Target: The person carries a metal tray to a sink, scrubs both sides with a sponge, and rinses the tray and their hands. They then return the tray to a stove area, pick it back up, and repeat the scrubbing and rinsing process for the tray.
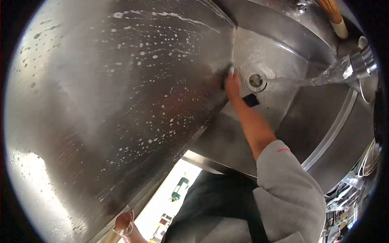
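A large, wet stainless steel panel (121,81), flecked with suds and drops, fills the left side of the view and slants over the sink (219,137). At its lower edge, my left hand (125,223) is closed round the rim. My right hand (232,87) reaches down inside the sink, close against the panel's far edge, and is slightly blurred. Its fingers are closed by a dark object, mostly hidden, whose kind I cannot make out. Just right of that wrist, a small dark square piece (251,100) lies on the sink bottom, close to the drain (255,80).
Water (300,82) streams from the metal faucet (362,62) at the right towards the drain. A straw-bristled brush (334,18) is at the upper right. Wire-handled strainers (369,160) and other utensils crowd the right edge. A green bottle (179,189) shows below the panel.
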Tool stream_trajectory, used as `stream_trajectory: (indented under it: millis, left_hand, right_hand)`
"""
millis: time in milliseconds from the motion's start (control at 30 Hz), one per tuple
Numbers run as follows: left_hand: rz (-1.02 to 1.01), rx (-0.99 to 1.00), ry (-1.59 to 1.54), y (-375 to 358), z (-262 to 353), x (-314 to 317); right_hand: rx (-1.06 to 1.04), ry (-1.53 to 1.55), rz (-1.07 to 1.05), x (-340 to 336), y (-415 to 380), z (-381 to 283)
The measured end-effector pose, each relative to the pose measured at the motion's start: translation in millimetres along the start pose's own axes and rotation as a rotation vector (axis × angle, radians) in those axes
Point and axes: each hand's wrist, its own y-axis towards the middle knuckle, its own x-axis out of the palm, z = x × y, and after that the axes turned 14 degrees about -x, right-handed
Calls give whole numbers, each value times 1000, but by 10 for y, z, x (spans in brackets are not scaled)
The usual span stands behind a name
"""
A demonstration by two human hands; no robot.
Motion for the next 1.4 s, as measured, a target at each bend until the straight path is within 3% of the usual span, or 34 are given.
stream_trajectory:
  millis: [33, 100, 167, 200, 267, 300, 400, 433, 500, 567, 633, 667, 733, 800, 833, 867, 900, 967, 1033, 1100, 1133, 1200, 1267, 1333, 1400]
  left_hand:
    - [-2, -16, -4, -4, -23, -33]
    - [-16, -39, -8, -11, -53, 3]
    - [-43, -44, -8, 27, -63, 40]
    - [-62, -35, -6, 49, -61, 72]
    - [-95, -30, 5, 73, -38, 150]
    - [-108, -26, 6, 102, -39, 194]
    - [-152, -23, 16, 168, -44, 368]
    - [-165, -21, 16, 189, -55, 425]
    - [-198, -11, 17, 248, -77, 515]
    - [-227, -3, 19, 275, -60, 612]
    - [-238, -13, 28, 289, -43, 676]
    - [-253, -15, 29, 308, -39, 714]
    - [-275, -12, 33, 338, -12, 759]
    - [-300, -8, 46, 348, -17, 816]
    - [-315, -8, 52, 341, -17, 866]
    - [-328, -4, 54, 332, -26, 928]
    - [-340, -3, 55, 323, -21, 974]
    - [-378, 8, 55, 289, 8, 1169]
    - [-416, 22, 37, 323, 23, 1374]
    - [-398, 13, 44, 341, -73, 1253]
    - [-375, 1, 66, 343, -73, 1208]
    - [-381, -9, 137, 417, -18, 1362]
    - [-406, 0, 144, 406, 65, 1654]
    - [-431, 38, 90, 309, 148, 1924]
    - [-393, 20, 182, 204, 159, 1993]
  right_hand:
    - [-4, -157, -38, -69, -299, 117]
    - [-366, -534, -40, 127, -574, 1105]
    - [-75, -392, -145, 71, -613, 890]
    - [50, -246, -126, 1, -649, 445]
    - [73, -44, -62, -175, -795, -482]
    - [-11, 5, -21, -232, -839, -861]
    - [-593, -135, 238, -60, -564, -768]
    - [-213, 10, 158, -126, -346, -864]
    - [25, 377, 118, -87, -317, -981]
    - [-120, 175, 13, -172, -537, -1316]
    - [-562, 122, 139, -212, -1167, -1979]
    - [-772, 144, 64, -378, -1304, -2246]
    - [-880, 121, 127, -259, -983, -2049]
    - [-616, -27, 287, 37, -265, -1449]
    - [-339, 244, -30, -161, 59, -1229]
    - [-44, 253, 36, -256, 129, -1203]
    - [21, 142, -22, -211, 257, -826]
    - [-42, -137, -176, -168, 216, -115]
    - [-43, -151, -157, -73, -191, 5]
    - [-97, -38, -29, 35, -756, -362]
    - [-222, 29, 34, -54, -1056, -905]
    - [-532, 123, 112, -328, -1550, -2080]
    - [-930, 221, 97, -553, -1441, -2823]
    - [-1003, 123, 294, -454, -835, -3047]
    - [-638, 305, 229, -431, 51, -2795]
